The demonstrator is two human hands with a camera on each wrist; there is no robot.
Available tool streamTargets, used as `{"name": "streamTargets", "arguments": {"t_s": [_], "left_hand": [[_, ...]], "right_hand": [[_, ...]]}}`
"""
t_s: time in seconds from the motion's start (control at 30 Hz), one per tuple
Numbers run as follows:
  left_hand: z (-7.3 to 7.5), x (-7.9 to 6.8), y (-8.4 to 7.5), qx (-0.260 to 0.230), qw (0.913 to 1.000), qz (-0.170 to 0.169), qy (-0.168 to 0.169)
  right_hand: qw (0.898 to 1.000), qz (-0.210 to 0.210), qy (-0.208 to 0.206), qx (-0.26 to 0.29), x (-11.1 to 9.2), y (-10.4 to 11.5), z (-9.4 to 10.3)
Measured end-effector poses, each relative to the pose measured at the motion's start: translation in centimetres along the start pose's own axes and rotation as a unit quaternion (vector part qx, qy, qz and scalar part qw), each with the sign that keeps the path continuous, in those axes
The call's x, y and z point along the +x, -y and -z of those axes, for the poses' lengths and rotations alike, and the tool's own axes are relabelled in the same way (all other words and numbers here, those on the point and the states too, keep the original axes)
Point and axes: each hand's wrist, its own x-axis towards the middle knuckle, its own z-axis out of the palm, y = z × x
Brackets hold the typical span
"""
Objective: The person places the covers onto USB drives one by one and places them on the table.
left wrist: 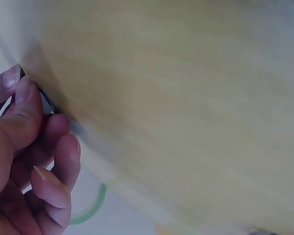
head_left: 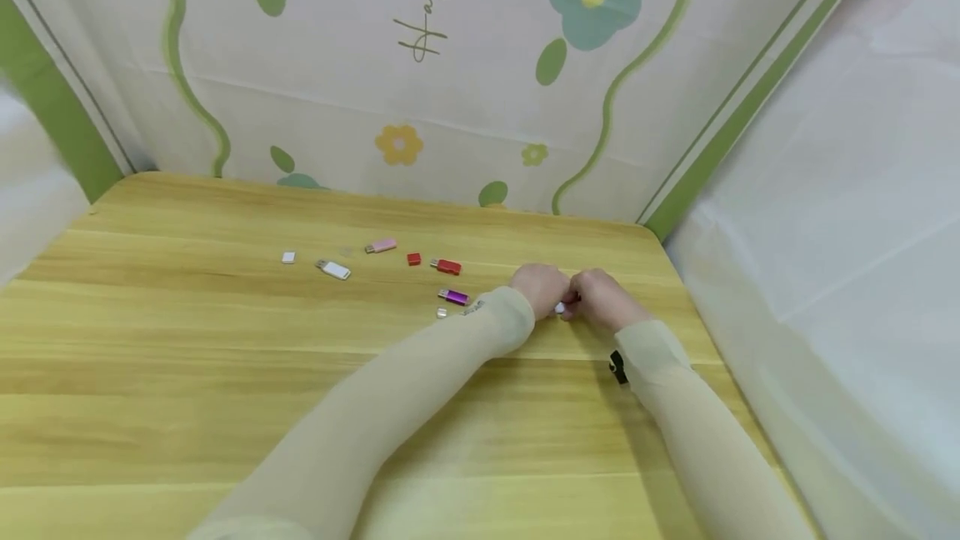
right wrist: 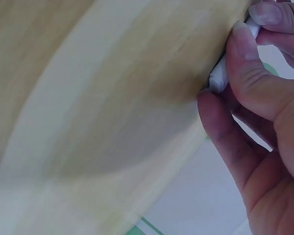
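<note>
Near the right part of the wooden table, my left hand (head_left: 538, 288) and right hand (head_left: 606, 300) meet, fingertips close together. Between them is a small white USB stick (head_left: 559, 307), mostly covered by fingers. In the right wrist view, the white end of the stick (right wrist: 218, 78) sticks out between the right thumb and a finger. The left fingertips (right wrist: 272, 14) pinch its far part. From the left wrist, a pale bit of the stick (left wrist: 45, 105) with a dark edge shows beside the left thumb. Whether it is one piece or two, I cannot tell.
Left of the hands lie a purple USB stick (head_left: 453, 297), a silvery cap (head_left: 442, 313), a red USB stick (head_left: 447, 267) and a red cap (head_left: 414, 259). Farther left are a pink stick (head_left: 381, 246), another white stick (head_left: 333, 270) and a white cap (head_left: 288, 257).
</note>
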Motion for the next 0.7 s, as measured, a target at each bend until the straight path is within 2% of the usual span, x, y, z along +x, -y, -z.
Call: {"name": "streamTargets", "arguments": {"t_s": [0.17, 0.3, 0.37, 0.5, 0.7], "left_hand": [[0.0, -0.5, 0.3, 0.029, 0.9986, -0.017, 0.04], [0.1, -0.7, 1.6, 0.014, 0.9982, -0.027, 0.051], [0.6, -1.1, 2.6, 0.0, 0.9985, -0.027, 0.048], [2.8, -2.7, 5.5, -0.029, 0.9987, -0.028, 0.03], [6.1, -7.2, 11.4, -0.09, 0.9955, 0.007, 0.027]], "right_hand": [[1.0, 0.0, 0.026, -0.005, 0.0, 0.0, -0.7], [0.999, 0.0, 0.032, -0.035, -0.7, 0.6, -0.6], [0.998, -0.001, 0.029, -0.048, -1.1, 1.0, -0.2], [0.997, 0.005, 0.01, -0.081, -1.7, 2.0, 0.8], [0.992, 0.053, 0.0, -0.114, -1.6, 4.4, 2.3]]}}
